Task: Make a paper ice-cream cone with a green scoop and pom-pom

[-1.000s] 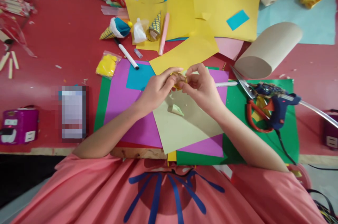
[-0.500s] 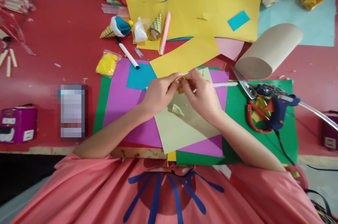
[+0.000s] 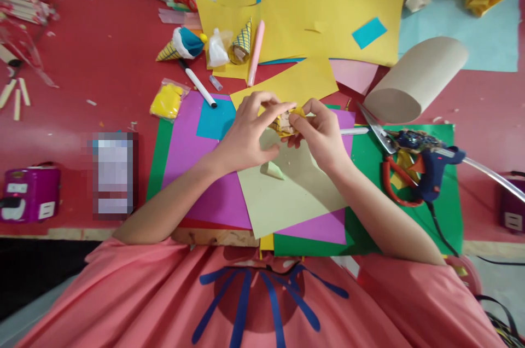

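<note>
- The left hand and the right hand meet above a pale green sheet, both pinching a small crumpled yellow paper piece between fingertips.
- The left hand's thumb and forefinger close on the piece from its left side; the right hand's fingers close on it from the right, so both hands grasp the same piece.
- The yellow piece is held just above the pale green sheet, near that sheet's far corner, not resting on it.
- A small curled green scrap lies on the pale green sheet, just below the hands.
- The pale green sheet lies on a purple sheet, which lies on a green sheet.
- Red-handled scissors and a blue glue gun lie on the green sheet, to the right of the right hand.
- A black-capped white marker lies at the far left corner of the purple sheet, beside a bag of yellow material.
- A tan paper roll rests on the red table, far right of the hands.
</note>
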{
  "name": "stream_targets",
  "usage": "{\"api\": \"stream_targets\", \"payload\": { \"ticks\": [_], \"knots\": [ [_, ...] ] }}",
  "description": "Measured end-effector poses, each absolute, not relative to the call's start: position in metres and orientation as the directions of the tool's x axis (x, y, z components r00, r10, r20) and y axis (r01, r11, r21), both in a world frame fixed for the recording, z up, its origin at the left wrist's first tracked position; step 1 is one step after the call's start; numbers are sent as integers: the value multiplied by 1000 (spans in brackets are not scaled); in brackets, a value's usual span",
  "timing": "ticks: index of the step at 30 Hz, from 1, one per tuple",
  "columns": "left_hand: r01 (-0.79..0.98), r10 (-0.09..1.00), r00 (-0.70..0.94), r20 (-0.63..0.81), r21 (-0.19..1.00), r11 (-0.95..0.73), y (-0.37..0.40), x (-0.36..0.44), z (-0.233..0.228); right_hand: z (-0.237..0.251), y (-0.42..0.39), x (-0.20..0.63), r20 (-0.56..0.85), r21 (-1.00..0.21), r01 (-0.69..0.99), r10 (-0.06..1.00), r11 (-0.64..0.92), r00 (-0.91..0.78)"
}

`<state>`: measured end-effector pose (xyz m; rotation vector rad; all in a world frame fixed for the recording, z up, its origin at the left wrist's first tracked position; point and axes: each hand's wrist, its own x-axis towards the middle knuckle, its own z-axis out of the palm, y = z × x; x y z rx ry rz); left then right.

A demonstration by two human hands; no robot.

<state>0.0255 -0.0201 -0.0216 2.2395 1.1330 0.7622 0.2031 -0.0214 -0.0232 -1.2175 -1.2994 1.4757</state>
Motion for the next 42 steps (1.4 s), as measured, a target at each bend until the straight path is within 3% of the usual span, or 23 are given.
{"api": "stream_targets", "payload": {
  "ticks": [4, 10, 16, 21, 26, 35, 42],
  "knots": [
    [503, 826, 532, 186, 715, -485, -20, 26, -28, -27, -25, 200, -144, -988, -15, 965, -151, -220],
    [480, 840, 525, 138, 767, -426, -22, 25, -30, -29, -30, 201, -91, -975, 220, 963, -34, -254],
    [459, 840, 542, -33, 849, -263, -17, 24, -24, -16, -25, 210, -105, -889, 453, 935, 64, -338],
    [409, 828, 554, -81, 894, -186, -16, 24, -23, -6, -21, 218, 42, -934, 313, 924, 171, -379],
    [371, 809, 584, -66, 908, -194, -17, 24, -24, -4, -17, 222, 142, -899, 278, 826, 338, -545],
    [319, 791, 610, -52, 929, -185, -18, 25, -26, -4, -18, 221, 115, -839, 396, 833, 373, -541],
    [294, 774, 632, -39, 936, -193, -19, 25, -28, 2, -18, 224, 112, -850, 355, 791, 390, -601]
  ]
}}
